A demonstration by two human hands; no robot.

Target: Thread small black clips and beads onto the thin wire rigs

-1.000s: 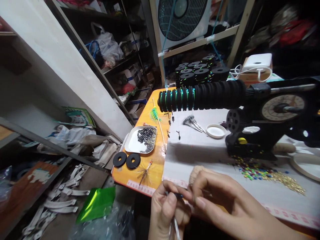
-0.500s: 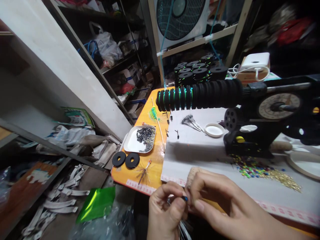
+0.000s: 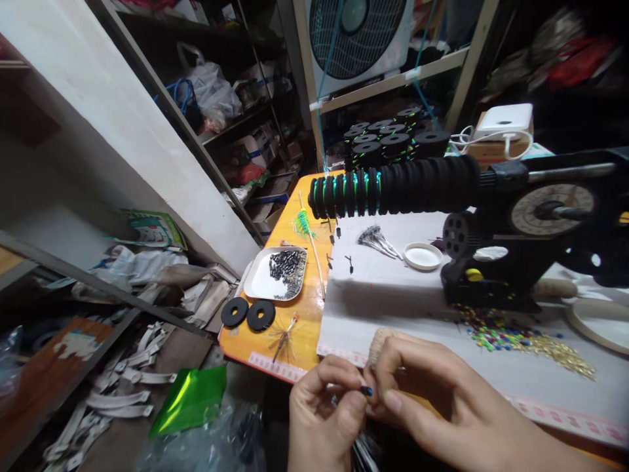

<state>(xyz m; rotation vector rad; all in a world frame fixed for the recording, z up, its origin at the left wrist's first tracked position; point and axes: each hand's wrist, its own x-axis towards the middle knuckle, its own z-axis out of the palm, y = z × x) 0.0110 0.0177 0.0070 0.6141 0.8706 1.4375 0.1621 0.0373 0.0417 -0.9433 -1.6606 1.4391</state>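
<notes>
My left hand (image 3: 324, 416) is closed in a pinch at the table's front edge. A small shiny blue-black piece (image 3: 366, 391), perhaps a bead, shows at its fingertips. Right beside it, my right hand (image 3: 442, 387) has its thumb and index finger curled together; whatever lies between them is hidden. A beige wrap (image 3: 377, 347) covers one of its fingertips. Below the hands hangs a bundle of thin white and dark strands (image 3: 363, 453).
A black winding machine (image 3: 491, 255) carries a row of foam discs (image 3: 422, 183) on its shaft. A white tray (image 3: 253, 285) of small black parts stands left, near two foam rings (image 3: 260, 315). Coloured beads (image 3: 501, 337) and gold pieces (image 3: 560, 354) lie right. A fan (image 3: 354, 39) stands behind.
The view has shifted very slightly. My two hands stay together, with the left fingers moved only a little around the small piece.
</notes>
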